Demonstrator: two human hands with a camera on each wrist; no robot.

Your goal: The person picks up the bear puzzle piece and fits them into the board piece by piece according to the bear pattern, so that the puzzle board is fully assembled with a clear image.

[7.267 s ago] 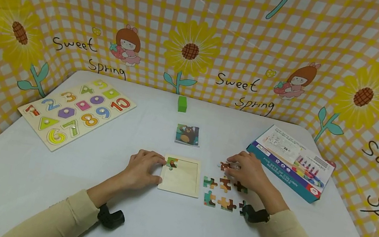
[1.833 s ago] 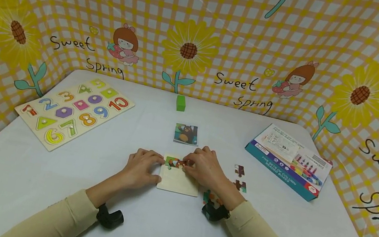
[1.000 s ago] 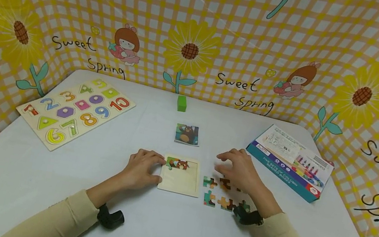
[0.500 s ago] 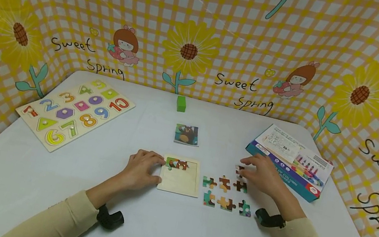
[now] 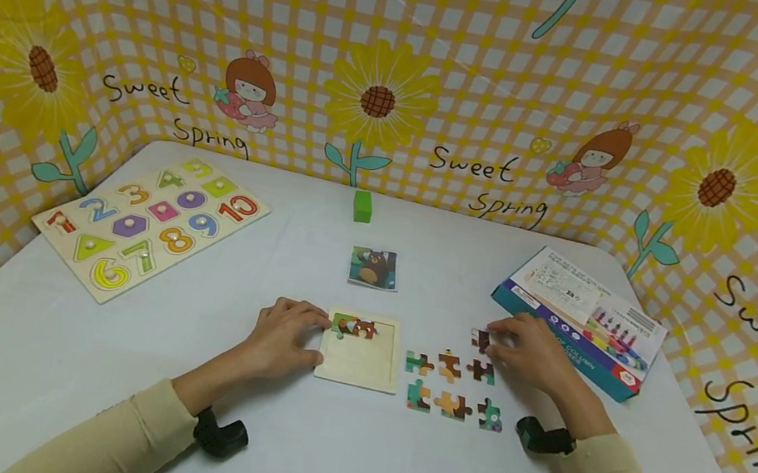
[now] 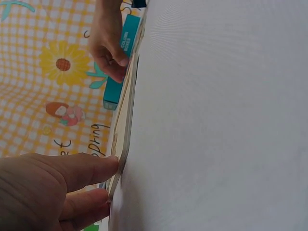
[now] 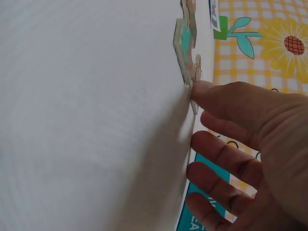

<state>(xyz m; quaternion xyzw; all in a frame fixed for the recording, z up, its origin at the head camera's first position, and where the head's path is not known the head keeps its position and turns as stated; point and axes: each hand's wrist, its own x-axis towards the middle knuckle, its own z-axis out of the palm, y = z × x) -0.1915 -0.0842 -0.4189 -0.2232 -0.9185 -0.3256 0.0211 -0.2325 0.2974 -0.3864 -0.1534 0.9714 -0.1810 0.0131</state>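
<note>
So the dark brown puzzle piece (image 5: 480, 340) sits on the white table (image 5: 338, 466), just up from the loose pieces and near the teal box, and the right hand (image 5: 532, 354) is on it, thumb and fingertips closing in around its edge. In the right wrist view the thumb (image 7: 226, 98) presses against the edge of a piece while the other fingers hang loosely curled, so it looks like a light pinch, though I can't tell if the piece is off the table. Just below it are six more loose pieces (image 5: 448, 384) in two short rows, apart from each other. To their left is the wooden puzzle tray (image 5: 360, 360), with two pieces (image 5: 354, 327) already set side by side in its top-left corner. The left hand (image 5: 285, 338) rests at the tray's left edge, fingers fairly straight, thumb (image 6: 91, 166) and fingertips touching the rim and holding nothing. Behind the tray lies a small bear picture card (image 5: 373, 268), and further back a green block (image 5: 362, 206). The teal box (image 5: 580, 323) lies flat just beyond the right hand. Way over on the left is a number board (image 5: 153, 222) with coloured digits and shapes. A yellow checked sunflower backdrop (image 5: 409, 64) wraps round the table.
</note>
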